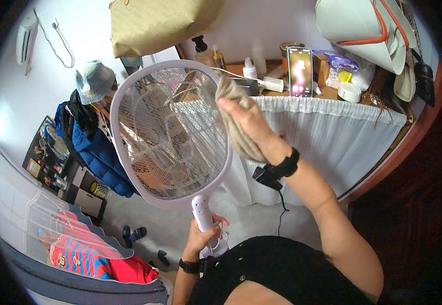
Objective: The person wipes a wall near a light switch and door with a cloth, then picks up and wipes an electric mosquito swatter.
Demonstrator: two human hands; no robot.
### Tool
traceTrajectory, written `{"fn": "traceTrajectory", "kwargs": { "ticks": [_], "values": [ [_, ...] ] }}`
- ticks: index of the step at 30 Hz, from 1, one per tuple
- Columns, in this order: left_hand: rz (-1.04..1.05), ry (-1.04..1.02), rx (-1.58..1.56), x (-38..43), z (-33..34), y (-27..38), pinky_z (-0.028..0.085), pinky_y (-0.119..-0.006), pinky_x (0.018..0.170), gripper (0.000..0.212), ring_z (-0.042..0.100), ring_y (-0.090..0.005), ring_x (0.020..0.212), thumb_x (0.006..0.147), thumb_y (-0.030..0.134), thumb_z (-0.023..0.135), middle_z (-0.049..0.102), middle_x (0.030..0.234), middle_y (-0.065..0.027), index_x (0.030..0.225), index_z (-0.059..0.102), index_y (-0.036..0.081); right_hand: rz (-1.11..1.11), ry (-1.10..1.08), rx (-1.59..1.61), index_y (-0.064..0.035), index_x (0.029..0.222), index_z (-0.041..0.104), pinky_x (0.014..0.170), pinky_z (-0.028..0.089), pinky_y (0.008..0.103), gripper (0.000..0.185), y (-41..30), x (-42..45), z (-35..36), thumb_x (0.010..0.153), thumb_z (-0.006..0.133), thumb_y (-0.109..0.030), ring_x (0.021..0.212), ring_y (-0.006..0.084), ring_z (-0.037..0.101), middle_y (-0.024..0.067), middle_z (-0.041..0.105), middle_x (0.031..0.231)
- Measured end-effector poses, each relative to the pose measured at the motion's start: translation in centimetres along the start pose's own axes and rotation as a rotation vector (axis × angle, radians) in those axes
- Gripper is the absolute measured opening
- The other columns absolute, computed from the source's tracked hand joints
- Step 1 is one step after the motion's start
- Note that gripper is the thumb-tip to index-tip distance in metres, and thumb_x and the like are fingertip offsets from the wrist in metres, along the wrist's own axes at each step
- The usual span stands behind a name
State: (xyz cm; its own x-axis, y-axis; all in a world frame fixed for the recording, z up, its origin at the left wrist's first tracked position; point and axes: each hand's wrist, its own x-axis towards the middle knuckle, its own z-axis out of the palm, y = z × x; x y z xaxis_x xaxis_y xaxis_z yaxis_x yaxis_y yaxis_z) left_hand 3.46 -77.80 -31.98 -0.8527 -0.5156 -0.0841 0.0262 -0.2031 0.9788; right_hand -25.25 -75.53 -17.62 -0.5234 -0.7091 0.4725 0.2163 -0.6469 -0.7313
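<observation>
An electric mosquito swatter [225, 167] with a pale frame and metal mesh stands raised before me, its head up and tilted left. My left hand [205, 232] is wrapped round its white handle, with a thin white cord by the fingers. My right hand [244, 118] grips a bunched beige cloth [233, 133] at the right rim of the swatter's frame. Part of the cloth hangs below that hand. Both wrists wear black straps, and a black device with a cable hangs by the right one. Whether the cloth touches the frame I cannot tell.
Beyond the swatter is a shelf with a white gathered curtain [320, 126], holding a lit phone [300, 72], bottles and a round white jar [349, 92]. A tan bag [160, 26] hangs above. Left are a blue padded jacket [99, 156] and a netted bed; slippers [132, 234] lie on the floor.
</observation>
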Motion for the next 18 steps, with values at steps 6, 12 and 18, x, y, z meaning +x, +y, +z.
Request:
{"fn": "traceTrajectory", "kwargs": {
  "ticks": [6, 12, 18],
  "values": [
    [0.012, 0.066, 0.052, 0.5, 0.3, -0.2, 0.052, -0.029, 0.06, 0.021, 0.061, -0.0139, 0.064, 0.078, -0.001, 0.062, 0.07, 0.096, -0.0163, 0.098, 0.056, 0.002, 0.193, 0.046, -0.037, -0.0074, 0.108, 0.061, 0.063, 0.052, 0.0248, 0.03, 3.9, -4.4, 0.6, 0.093, 0.067, -0.033, 0.074, 0.0093, 0.062, -0.0011, 0.063, 0.09],
    [0.114, 0.129, 0.014, 2.0, 1.3, 1.1, 0.053, -0.031, 0.062, 0.021, 0.063, -0.0179, 0.067, 0.078, 0.0, 0.063, 0.07, 0.095, -0.0166, 0.098, 0.056, 0.001, 0.277, 0.016, 0.084, -0.0093, 0.105, 0.059, 0.066, 0.048, 0.0234, 0.034, 5.9, -7.8, 2.4, 0.093, 0.067, -0.041, 0.077, 0.0067, 0.056, -0.0035, 0.057, 0.086],
    [0.042, -0.125, -0.169, 3.1, 1.3, 1.4, 0.056, -0.037, 0.07, 0.079, 0.067, -0.0291, 0.076, 0.068, 0.035, 0.084, 0.066, 0.093, -0.0203, 0.128, 0.042, 0.005, 0.339, -0.077, 0.158, -0.0094, 0.112, 0.056, 0.067, 0.049, 0.0242, 0.031, 4.0, -6.8, 1.8, 0.096, 0.063, -0.036, 0.078, 0.0071, 0.057, -0.0016, 0.059, 0.092]
  ]
}}
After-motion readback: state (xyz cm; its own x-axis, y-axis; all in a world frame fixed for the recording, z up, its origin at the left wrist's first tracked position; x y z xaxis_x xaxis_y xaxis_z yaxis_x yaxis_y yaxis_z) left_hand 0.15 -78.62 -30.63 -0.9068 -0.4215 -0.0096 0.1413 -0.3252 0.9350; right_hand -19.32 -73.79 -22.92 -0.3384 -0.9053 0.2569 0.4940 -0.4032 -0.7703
